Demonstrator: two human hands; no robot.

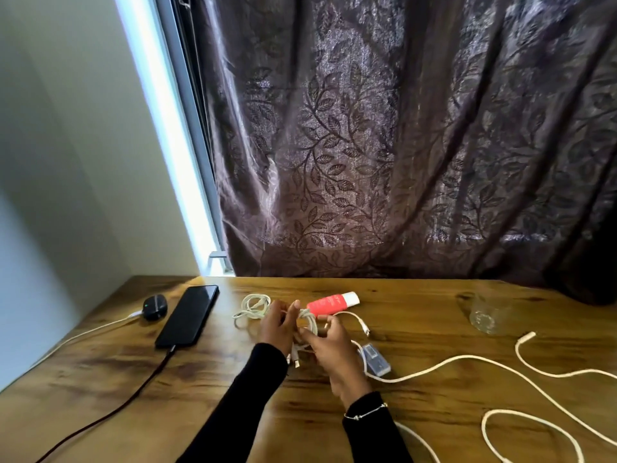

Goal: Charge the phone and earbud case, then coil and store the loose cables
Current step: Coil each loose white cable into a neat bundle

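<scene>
Head view, wooden bench [434,315] in front of a leaf-patterned curtain [400,145].

Left hand [278,324]: fingers bent round a bundle of white cable loops [309,320] near bench centre; it grips the bundle. Right hand [334,352]: thumb and forefinger pinch the same white cable at the bundle's 5 o'clock side, the other fingers spread. Cable connector ends hang below the hands, just above the bench.

A second coil of white cable [252,307] lies at 10 o'clock from the hands, touching the bench.

Phone [188,315]: flat, screen up, dark, at 9 o'clock from the hands; a dark cable [110,412] plugs into its near end and runs toward 7 o'clock. Earbud case [154,307]: dark, just beside the phone at its 9 o'clock; a white cable [83,334] meets its left side.

Red tube with white cap [332,302] lies at 1 o'clock, just beyond the hands. Small translucent adapter block [375,359] sits at 4 o'clock from the right hand. A long loose white cord [474,359] trails toward 4 o'clock in open curves. Clear glass [485,315] stands at 3 o'clock, well apart.
</scene>
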